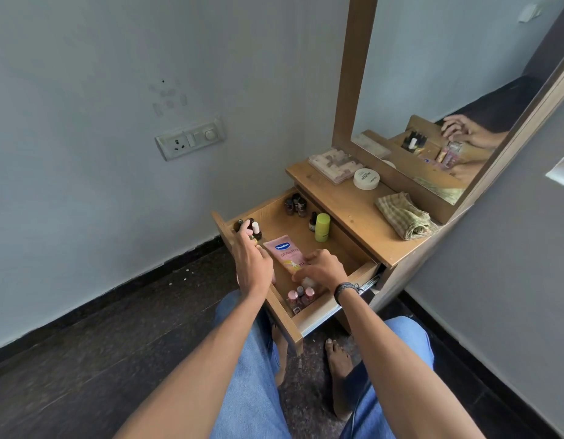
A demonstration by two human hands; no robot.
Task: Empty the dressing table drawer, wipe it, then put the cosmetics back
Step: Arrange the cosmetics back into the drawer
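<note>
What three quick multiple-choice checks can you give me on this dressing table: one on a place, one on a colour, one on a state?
1. Where is the checked cloth?
A. On the person's lap
B. On the tabletop by the mirror
C. On the floor

2. What colour is the tube lying in the drawer?
A. Pink
B. Black
C. White

3. What state is the drawer in?
A. Shut
B. Pulled open, with cosmetics inside
C. Pulled open and bare

Answers:
1 B: the checked cloth lies folded on the tabletop, just below the mirror.
2 A: the tube's body is plainly pink.
3 B: the drawer stands open, with the tube and the nail polish bottles in it.
</note>
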